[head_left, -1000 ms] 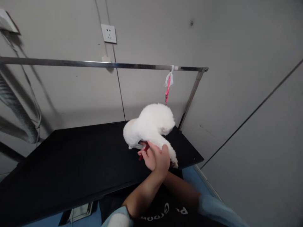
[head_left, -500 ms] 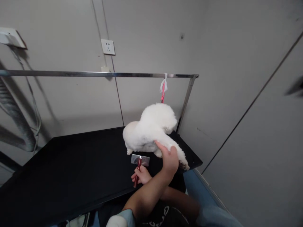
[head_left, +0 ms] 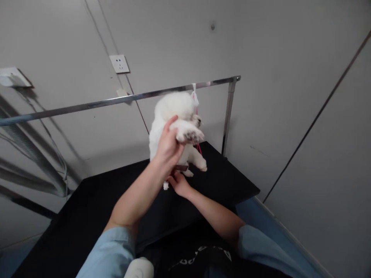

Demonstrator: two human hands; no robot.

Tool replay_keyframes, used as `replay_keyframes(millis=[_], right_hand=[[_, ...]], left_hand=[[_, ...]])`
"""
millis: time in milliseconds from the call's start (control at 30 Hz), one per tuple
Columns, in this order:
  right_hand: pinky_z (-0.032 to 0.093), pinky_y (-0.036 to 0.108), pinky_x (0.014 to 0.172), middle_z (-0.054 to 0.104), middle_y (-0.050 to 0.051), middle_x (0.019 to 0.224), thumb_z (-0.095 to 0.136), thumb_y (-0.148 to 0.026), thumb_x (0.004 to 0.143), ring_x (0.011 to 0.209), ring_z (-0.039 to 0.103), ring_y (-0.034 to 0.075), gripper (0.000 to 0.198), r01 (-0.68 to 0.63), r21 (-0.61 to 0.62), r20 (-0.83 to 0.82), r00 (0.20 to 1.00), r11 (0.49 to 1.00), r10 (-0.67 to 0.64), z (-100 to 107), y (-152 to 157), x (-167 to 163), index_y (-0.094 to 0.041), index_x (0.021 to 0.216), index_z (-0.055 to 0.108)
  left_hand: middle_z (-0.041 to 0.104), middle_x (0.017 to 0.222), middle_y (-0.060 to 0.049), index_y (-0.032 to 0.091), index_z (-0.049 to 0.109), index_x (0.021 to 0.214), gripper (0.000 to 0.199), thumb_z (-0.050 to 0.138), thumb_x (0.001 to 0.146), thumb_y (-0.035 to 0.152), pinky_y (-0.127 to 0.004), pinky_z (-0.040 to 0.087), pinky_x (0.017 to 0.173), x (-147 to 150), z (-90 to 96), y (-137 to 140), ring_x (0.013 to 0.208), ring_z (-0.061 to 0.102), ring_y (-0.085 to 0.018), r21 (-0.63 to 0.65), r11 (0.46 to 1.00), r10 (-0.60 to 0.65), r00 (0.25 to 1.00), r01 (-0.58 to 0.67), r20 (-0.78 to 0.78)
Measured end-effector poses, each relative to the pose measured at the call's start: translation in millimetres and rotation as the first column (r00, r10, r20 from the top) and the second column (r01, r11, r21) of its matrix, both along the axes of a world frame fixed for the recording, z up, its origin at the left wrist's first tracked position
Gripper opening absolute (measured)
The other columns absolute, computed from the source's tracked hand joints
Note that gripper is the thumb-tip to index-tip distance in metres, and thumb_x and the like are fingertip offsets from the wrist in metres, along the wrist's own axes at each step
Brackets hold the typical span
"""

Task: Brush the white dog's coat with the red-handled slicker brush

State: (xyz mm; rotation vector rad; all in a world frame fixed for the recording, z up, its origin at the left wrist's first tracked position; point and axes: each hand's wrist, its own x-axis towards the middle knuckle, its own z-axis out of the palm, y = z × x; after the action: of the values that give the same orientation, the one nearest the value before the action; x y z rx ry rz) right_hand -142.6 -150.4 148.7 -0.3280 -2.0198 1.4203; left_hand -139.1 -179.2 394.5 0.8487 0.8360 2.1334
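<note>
A fluffy white dog (head_left: pixel 155 131) is reared up on the black grooming table (head_left: pixel 98 216), facing right. My left hand (head_left: pixel 169 144) is closed around one of its front legs (head_left: pixel 185 129), holding it up with the dark-stained paw pointing right. Below it, my right hand (head_left: pixel 180 184) is closed on a slicker brush (head_left: pixel 182 167). The brush's head shows beneath my left hand, near the dog's underside, and most of its red handle is hidden. I cannot tell whether the bristles touch the fur. Another leg (head_left: pixel 198 159) hangs over the table.
A metal bar (head_left: pixel 107 102) crosses behind the dog to an upright post (head_left: pixel 228 116). A white tie (head_left: pixel 194 96) and a pink lead (head_left: pixel 199 148) hang from it beside the dog. A ribbed hose (head_left: pixel 37 154) stands at left, and a wall socket (head_left: pixel 119 63) is behind.
My left hand has lifted the dog's leg up and leftward, and the dog's front has risen and turned. My right hand has brought the brush up from the table's front to below the dog's body.
</note>
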Motion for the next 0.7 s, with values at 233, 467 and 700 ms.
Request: replay_keyframes(millis=[233, 467, 700], right_hand=[[0.046, 0.024, 0.046, 0.063, -0.001, 0.065, 0.046, -0.033, 0.093, 0.05, 0.059, 0.014, 0.016, -0.198, -0.457, 0.082, 0.961, 0.867, 0.263, -9, -13, -27, -0.019, 0.089, 0.049], [0.05, 0.024, 0.06, 0.064, 0.002, 0.071, 0.05, -0.028, 0.092, 0.066, 0.063, 0.014, 0.016, -0.081, -0.39, 0.022, 0.995, 0.917, 0.098, -4, -9, -41, -0.018, 0.08, 0.053], [0.05, 0.026, 0.056, 0.067, 0.004, 0.082, 0.052, -0.034, 0.091, 0.065, 0.063, 0.015, 0.017, -0.19, -0.34, -0.112, 0.981, 0.921, 0.161, -2, -7, -52, -0.018, 0.095, 0.054]], left_hand=[[0.072, 0.098, -0.006, 0.022, 0.063, 0.114, 0.031, 0.048, 0.09, 0.01, -0.025, 0.056, 0.08, -34, 61.3, 6, 0.095, 0.068, -0.016, 0.038, 0.999, -0.021, 0.999, 0.023, -0.039], [0.073, 0.099, -0.007, 0.021, 0.064, 0.114, 0.033, 0.044, 0.091, 0.009, -0.024, 0.057, 0.083, -45, 75.5, 12, 0.102, 0.067, -0.018, 0.061, 0.998, -0.003, 0.997, 0.008, -0.077], [0.073, 0.103, -0.006, 0.024, 0.064, 0.114, 0.033, 0.046, 0.09, 0.01, -0.027, 0.056, 0.087, -45, 77.5, 17, 0.105, 0.066, -0.019, 0.04, 0.999, 0.005, 0.99, 0.001, -0.142]])
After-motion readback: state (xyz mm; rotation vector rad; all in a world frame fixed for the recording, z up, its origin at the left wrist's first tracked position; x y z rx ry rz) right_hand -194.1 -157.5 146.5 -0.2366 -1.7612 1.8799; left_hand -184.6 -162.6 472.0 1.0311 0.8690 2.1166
